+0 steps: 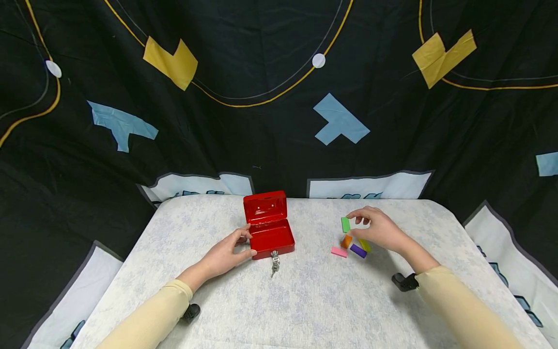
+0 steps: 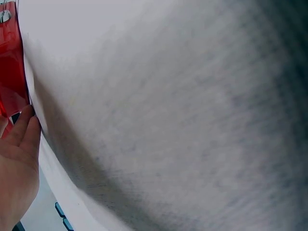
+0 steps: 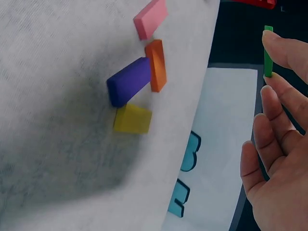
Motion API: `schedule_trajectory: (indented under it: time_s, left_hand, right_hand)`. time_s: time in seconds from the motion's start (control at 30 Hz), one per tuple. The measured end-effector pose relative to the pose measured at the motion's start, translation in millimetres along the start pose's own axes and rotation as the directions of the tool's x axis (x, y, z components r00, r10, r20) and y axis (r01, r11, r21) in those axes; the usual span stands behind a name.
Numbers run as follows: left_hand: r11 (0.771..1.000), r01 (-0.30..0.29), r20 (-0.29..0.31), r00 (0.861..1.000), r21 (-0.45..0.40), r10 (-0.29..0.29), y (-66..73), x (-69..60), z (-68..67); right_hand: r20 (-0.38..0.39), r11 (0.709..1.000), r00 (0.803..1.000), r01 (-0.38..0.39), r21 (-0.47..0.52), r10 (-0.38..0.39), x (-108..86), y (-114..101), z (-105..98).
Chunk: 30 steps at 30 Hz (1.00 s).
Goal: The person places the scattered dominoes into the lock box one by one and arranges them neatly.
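Observation:
A red metal cash box [image 1: 272, 237] stands on the table with its lid raised, and a small bunch of keys [image 1: 275, 261] hangs from its front lock. My left hand [image 1: 224, 251] rests against the left side of the box, thumb near the front corner and fingertips at the rim. My right hand [image 1: 379, 230] pinches a green block [image 3: 268, 53] between thumb and index finger, raised above the table. Below it lie a pink block [image 3: 150, 19], an orange block [image 3: 156, 65], a purple block [image 3: 129, 82] and a yellow block [image 3: 133, 119], close together.
The table [image 1: 305, 300] has a pale, patterned cover. Behind it hangs a black curtain [image 1: 270, 140] with blue and yellow shapes. The box stands to the left of the blocks, with a stretch of table between them.

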<state>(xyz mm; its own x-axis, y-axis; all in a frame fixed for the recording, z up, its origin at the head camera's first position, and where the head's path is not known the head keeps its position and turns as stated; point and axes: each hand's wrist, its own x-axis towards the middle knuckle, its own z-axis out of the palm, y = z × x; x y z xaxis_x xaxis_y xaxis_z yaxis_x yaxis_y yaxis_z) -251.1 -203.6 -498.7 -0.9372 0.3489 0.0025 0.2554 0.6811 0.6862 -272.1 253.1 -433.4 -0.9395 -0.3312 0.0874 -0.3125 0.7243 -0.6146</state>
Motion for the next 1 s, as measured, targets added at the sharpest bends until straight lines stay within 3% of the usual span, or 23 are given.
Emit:
schedule_trajectory:
  time_s: [1.0]
  left_hand:
    - [1.0, 0.024, 0.005, 1.0, -0.012, -0.024, 0.0, -0.4, 1.0]
  right_hand:
    - [0.056, 0.992, 0.993, 0.104, 0.066, -0.108, 34.9, -47.8, 31.6]
